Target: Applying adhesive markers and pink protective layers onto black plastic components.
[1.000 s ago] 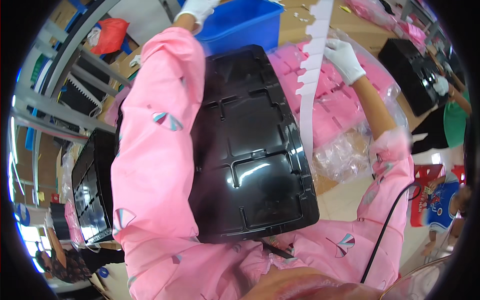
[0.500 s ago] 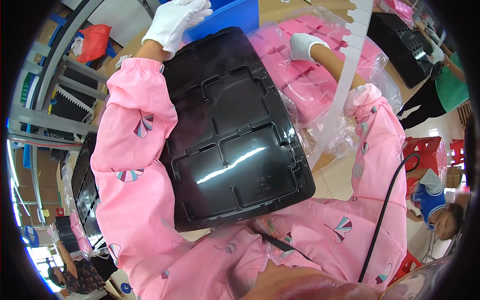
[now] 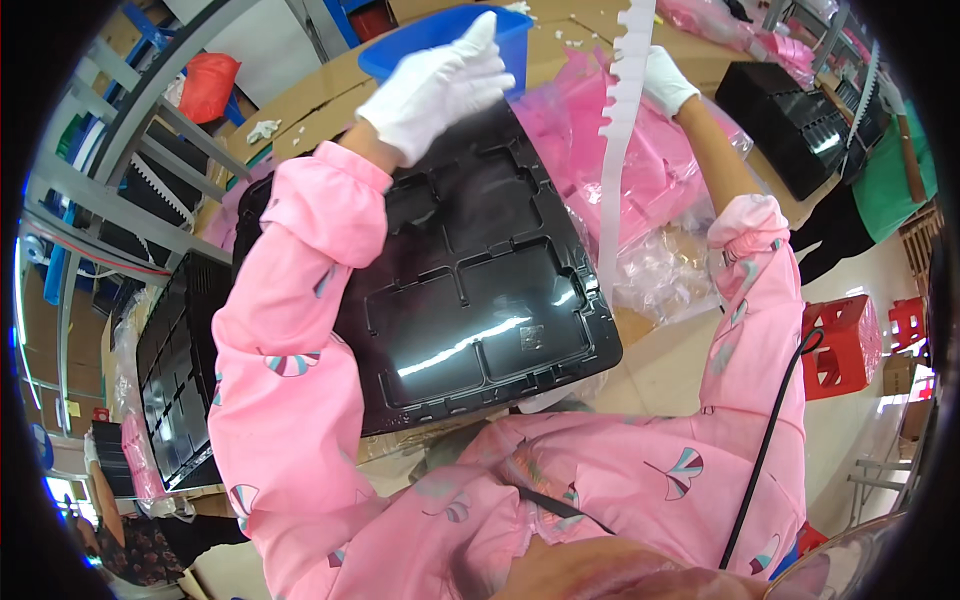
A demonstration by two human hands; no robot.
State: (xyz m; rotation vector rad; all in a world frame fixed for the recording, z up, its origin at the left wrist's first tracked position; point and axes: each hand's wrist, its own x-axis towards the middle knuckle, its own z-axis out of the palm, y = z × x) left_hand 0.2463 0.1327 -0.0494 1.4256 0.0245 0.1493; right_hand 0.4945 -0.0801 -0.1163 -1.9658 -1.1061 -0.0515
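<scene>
Left fingers extended, black tray beneath

Big tray is pretty much dead centre, tub just behind its far end, plastic bags along its right. Tray stack off left, second stack far right past the bags.

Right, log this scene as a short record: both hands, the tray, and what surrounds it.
Left hand: white-gloved, fingers extended over the tray's far end; contact unclear
Right hand: white-gloved, beside the white notched strip; grip unclear
Centre: black moulded tray, between the forearms
Beyond tray: blue plastic bin
Right of tray: pink sheeting, clear plastic film
Far right: red stool
</scene>
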